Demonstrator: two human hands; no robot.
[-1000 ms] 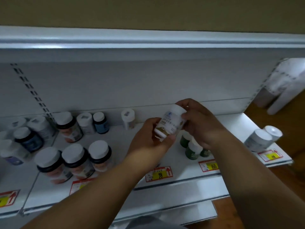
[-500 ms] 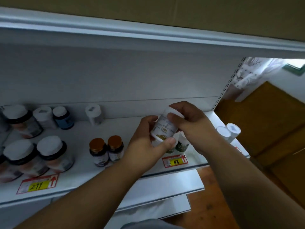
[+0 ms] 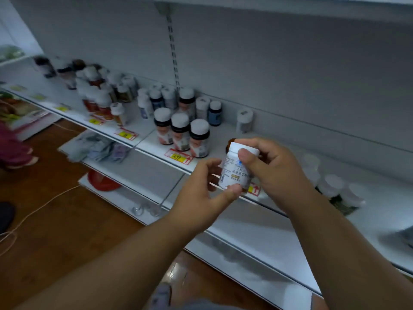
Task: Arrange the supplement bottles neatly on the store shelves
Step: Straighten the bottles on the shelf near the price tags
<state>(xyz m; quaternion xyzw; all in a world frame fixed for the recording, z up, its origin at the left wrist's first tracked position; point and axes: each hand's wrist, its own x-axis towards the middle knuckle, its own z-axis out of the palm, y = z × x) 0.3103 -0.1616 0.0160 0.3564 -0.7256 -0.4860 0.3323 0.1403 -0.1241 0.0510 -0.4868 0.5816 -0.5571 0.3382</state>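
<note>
1. While both hands hold it in front of the shelf edge, the white supplement bottle (image 3: 234,170) stands nearly upright in the air, its printed label facing the camera and its white cap on top.
2. The right hand (image 3: 271,168) grips the bottle from the right, the thumb pressed on the cap and the upper label, the other fingers curled round behind.
3. The left hand (image 3: 202,189) holds the bottle's lower part, with the thumb tip under its bottom edge and the fingers curled at its left side.
4. Just behind the cap, a brown-topped bottle (image 3: 230,143) peeks out, mostly hidden.
5. The white shelf (image 3: 223,135) carries three dark bottles with white caps (image 3: 182,134) standing side by side near its front edge, left of the hands.
6. A yellow and red price tag (image 3: 178,156) sits on the shelf rail below those three.
7. Against the back panel stand a lone white bottle (image 3: 244,118) and, to its left, a blue bottle (image 3: 215,113).
8. Further left the shelf holds a crowded, blurred cluster of bottles (image 3: 100,90).
9. To the right of the hands, several white-capped bottles (image 3: 335,186) stand on the shelf, blurred.
10. Below lies a brown wooden floor (image 3: 55,220) with a thin pale cable (image 3: 38,209) running across it.
</note>
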